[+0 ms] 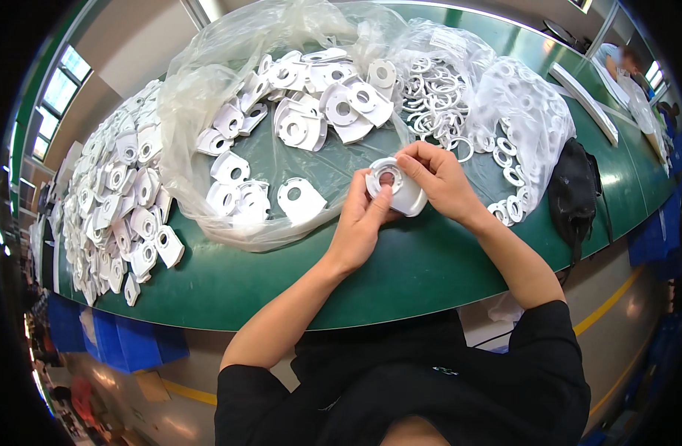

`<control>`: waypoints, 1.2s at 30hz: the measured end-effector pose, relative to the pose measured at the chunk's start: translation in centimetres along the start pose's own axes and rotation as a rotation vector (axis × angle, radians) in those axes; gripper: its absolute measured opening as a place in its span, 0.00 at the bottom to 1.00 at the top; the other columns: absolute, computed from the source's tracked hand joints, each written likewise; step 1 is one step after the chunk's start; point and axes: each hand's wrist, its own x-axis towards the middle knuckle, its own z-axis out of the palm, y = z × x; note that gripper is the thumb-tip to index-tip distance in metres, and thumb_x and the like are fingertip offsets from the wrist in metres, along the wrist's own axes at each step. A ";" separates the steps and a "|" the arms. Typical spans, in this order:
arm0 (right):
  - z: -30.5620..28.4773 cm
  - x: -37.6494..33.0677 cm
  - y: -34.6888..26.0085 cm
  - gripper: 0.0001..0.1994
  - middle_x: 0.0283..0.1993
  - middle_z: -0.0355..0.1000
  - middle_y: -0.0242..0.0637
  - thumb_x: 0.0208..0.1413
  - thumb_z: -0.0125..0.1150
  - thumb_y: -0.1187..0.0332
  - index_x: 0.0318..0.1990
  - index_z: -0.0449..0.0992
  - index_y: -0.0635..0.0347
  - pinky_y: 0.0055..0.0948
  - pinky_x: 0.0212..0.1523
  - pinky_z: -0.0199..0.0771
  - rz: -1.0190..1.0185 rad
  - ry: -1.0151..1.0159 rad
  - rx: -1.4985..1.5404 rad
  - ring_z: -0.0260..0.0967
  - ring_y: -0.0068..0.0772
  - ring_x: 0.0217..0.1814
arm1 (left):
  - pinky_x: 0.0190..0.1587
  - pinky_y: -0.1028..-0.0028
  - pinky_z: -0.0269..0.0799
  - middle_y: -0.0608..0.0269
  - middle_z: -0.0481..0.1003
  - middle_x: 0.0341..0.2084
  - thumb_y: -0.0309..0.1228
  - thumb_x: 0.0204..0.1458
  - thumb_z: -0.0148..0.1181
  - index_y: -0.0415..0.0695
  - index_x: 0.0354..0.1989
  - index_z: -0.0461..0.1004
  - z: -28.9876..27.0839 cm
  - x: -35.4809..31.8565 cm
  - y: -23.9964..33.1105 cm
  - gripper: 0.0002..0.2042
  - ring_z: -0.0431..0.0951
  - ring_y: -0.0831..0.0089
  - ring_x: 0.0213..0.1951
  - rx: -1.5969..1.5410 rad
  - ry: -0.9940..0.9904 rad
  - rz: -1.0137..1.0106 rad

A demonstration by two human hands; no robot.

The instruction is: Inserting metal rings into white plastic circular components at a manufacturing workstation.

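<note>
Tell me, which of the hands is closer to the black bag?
Right. The right hand holds the white part, left of the black bag; the left hand holds the same part's other side, farther left from the bag.

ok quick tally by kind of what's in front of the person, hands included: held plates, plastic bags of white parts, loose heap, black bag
Hands: 2, left hand and right hand
Held white plate: 1
Plastic bags: 3, plate bag, thin-ring bag, thick-ring bag
Loose heap at left: 1
Black bag: 1
Total: 8
</note>
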 end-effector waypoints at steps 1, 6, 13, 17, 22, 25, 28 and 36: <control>0.2 -0.1 -0.6 0.08 0.32 0.71 0.26 0.61 0.53 0.68 0.38 0.73 0.65 0.17 0.36 0.65 0.002 -0.001 -0.036 0.64 0.13 0.35 | 0.50 0.69 0.73 0.61 0.69 0.45 0.39 0.65 0.39 0.43 0.52 0.59 0.2 -0.2 0.6 0.14 0.72 0.74 0.47 -0.104 0.028 -0.041; -0.2 -0.2 -1.3 0.07 0.31 0.72 0.32 0.59 0.54 0.71 0.37 0.73 0.67 0.20 0.38 0.67 -0.129 -0.105 -0.251 0.66 0.19 0.34 | 0.44 0.77 0.71 0.65 0.73 0.36 0.40 0.65 0.40 0.40 0.42 0.68 -1.4 0.4 0.8 0.16 0.73 0.81 0.37 0.110 -0.028 -0.066; -0.4 -0.4 -0.9 0.06 0.28 0.73 0.34 0.57 0.56 0.72 0.35 0.74 0.68 0.22 0.34 0.68 -0.173 -0.145 -0.389 0.66 0.20 0.30 | 0.30 0.76 0.62 0.65 0.71 0.22 0.35 0.62 0.44 0.38 0.32 0.70 -1.8 0.3 0.5 0.14 0.68 0.81 0.26 0.614 0.046 0.071; -0.7 -0.5 -1.3 0.06 0.28 0.73 0.32 0.56 0.59 0.72 0.33 0.74 0.67 0.20 0.32 0.68 -0.068 -0.191 -0.369 0.66 0.16 0.29 | 0.24 0.71 0.59 0.63 0.69 0.17 0.36 0.61 0.46 0.36 0.27 0.69 -1.8 0.4 0.5 0.16 0.66 0.77 0.20 0.724 0.096 0.095; 0.0 0.1 -0.6 0.05 0.30 0.73 0.28 0.56 0.59 0.72 0.35 0.72 0.65 0.16 0.32 0.67 0.108 -0.129 0.020 0.68 0.13 0.31 | 0.26 0.78 0.65 0.65 0.71 0.23 0.36 0.61 0.48 0.39 0.42 0.66 -1.1 0.5 0.3 0.12 0.69 0.80 0.24 0.378 0.136 0.002; 0.5 0.2 -0.2 0.04 0.30 0.71 0.27 0.57 0.59 0.72 0.35 0.72 0.62 0.14 0.31 0.66 0.043 0.055 0.104 0.66 0.13 0.31 | 0.27 0.72 0.71 0.56 0.73 0.24 0.31 0.55 0.57 0.38 0.45 0.57 -0.2 0.5 -0.6 0.16 0.75 0.71 0.24 0.341 0.111 0.071; 0.7 0.2 0.4 0.04 0.29 0.70 0.26 0.57 0.60 0.72 0.34 0.71 0.60 0.14 0.29 0.64 0.082 0.160 0.181 0.65 0.12 0.29 | 0.27 0.62 0.70 0.44 0.74 0.25 0.29 0.54 0.55 0.35 0.43 0.56 0.1 0.1 -0.9 0.16 0.77 0.55 0.26 0.473 0.128 0.124; 1.1 -0.2 -0.5 0.07 0.29 0.72 0.27 0.49 0.63 0.78 0.35 0.71 0.63 0.14 0.28 0.65 0.024 0.082 -0.289 0.66 0.14 0.29 | 0.33 0.49 0.66 0.34 0.73 0.27 0.33 0.53 0.53 0.29 0.45 0.56 -0.9 -0.7 -0.1 0.20 0.73 0.38 0.31 0.852 0.048 0.190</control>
